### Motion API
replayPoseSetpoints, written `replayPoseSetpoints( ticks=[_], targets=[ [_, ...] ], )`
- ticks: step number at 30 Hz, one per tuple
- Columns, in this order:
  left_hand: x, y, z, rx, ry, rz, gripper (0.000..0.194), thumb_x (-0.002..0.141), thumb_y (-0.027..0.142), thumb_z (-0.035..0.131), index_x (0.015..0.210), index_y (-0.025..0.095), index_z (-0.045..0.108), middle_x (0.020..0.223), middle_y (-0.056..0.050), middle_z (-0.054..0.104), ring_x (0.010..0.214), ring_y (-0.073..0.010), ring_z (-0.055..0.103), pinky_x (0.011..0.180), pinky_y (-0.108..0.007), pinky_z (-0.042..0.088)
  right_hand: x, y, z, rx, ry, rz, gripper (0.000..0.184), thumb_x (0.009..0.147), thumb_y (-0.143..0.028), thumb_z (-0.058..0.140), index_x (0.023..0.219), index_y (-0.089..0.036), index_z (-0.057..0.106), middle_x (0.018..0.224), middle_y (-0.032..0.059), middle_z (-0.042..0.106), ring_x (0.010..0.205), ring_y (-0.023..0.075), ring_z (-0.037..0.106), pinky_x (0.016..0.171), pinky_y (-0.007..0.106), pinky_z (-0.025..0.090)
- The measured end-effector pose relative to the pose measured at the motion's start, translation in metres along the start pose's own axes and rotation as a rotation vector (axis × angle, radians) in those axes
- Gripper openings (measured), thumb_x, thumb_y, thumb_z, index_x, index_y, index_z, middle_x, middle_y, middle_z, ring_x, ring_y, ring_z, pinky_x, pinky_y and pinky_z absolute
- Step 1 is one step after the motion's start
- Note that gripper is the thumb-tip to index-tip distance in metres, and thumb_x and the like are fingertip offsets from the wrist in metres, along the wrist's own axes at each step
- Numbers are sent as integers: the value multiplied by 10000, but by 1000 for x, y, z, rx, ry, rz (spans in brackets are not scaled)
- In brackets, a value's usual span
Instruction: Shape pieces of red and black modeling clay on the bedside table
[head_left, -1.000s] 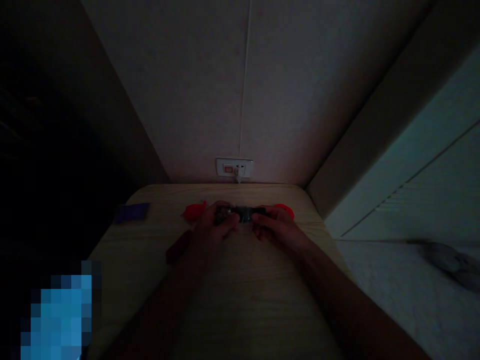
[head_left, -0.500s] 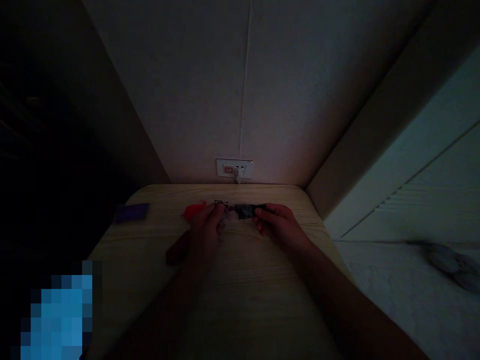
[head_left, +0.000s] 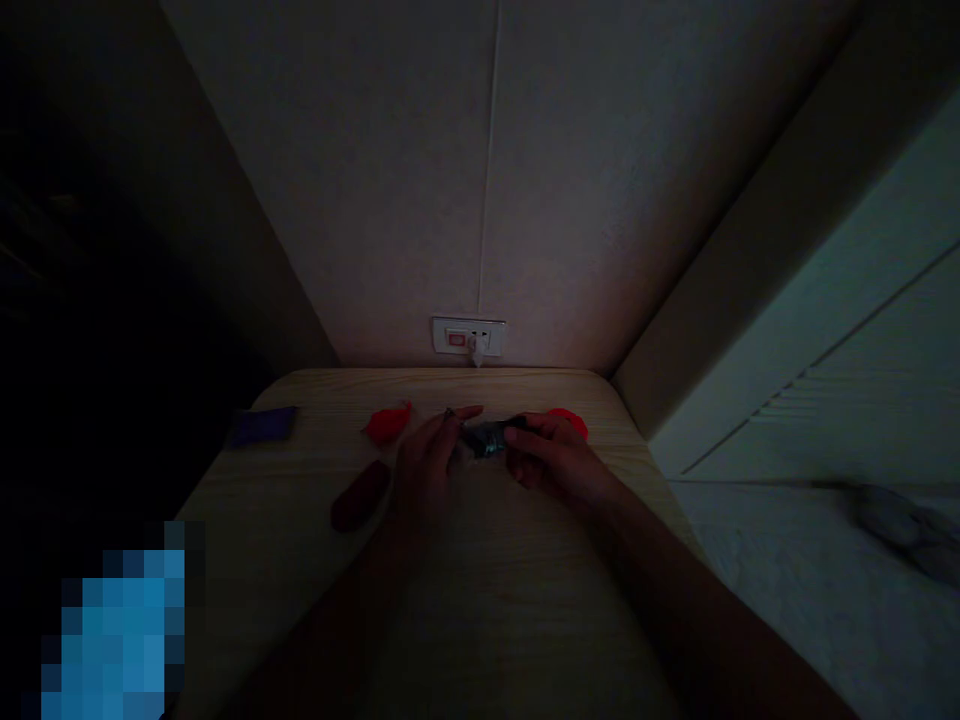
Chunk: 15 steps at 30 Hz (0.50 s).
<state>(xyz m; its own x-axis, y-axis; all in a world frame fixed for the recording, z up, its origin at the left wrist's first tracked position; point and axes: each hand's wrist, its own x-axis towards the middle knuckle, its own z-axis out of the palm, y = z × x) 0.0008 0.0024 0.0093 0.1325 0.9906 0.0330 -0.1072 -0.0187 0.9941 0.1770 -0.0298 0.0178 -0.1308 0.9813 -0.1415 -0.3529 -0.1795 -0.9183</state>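
Observation:
A crumpled, shiny black plastic wrapper point(head_left: 486, 438) spans the gap between my two hands, over the wooden tabletop point(head_left: 480, 560). Its right end is pinched between the thumb and fingers of my right hand point(head_left: 553, 452). My left hand point(head_left: 429, 462) is closed at the wrapper's left end, one finger stretched out along its far side. Much of what lies in the left fingers is hidden in the dim light. A red crumpled piece point(head_left: 388, 424) lies just left of my left hand, and a dark red rounded case point(head_left: 361, 496) rests nearer to me.
Behind my right hand shows a bright red round thing point(head_left: 570, 420). A purple packet point(head_left: 263, 425) lies at the table's left edge. On the wall behind is a socket point(head_left: 469, 337) with a plug in it. A pale panel point(head_left: 832, 360) stands to the right.
My left hand has shifted slightly toward me and the right, one finger now extended. The black wrapper is more bunched, and its clear part is less visible. More of the red round thing shows.

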Motion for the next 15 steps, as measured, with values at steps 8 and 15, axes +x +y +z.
replayPoseSetpoints(
  ticks=[8,15],
  targets=[
    [4,-7,-3,-68,211,-50,304,764,476,740,857,187,758,756,-19,693,686,-155,615,554,-222,432,5,3,-8,-95,211,-105,327,714,-430,856,695,-142,701,524,-17,613,421,65,471,401,202,323],
    [5,-4,-5,4,245,23,279,823,431,709,967,206,787,881,-36,729,813,-172,643,577,-214,429,6,5,-6,-116,199,-105,321,738,-435,835,722,-146,697,541,-10,621,440,78,492,418,212,337]
  ],
)
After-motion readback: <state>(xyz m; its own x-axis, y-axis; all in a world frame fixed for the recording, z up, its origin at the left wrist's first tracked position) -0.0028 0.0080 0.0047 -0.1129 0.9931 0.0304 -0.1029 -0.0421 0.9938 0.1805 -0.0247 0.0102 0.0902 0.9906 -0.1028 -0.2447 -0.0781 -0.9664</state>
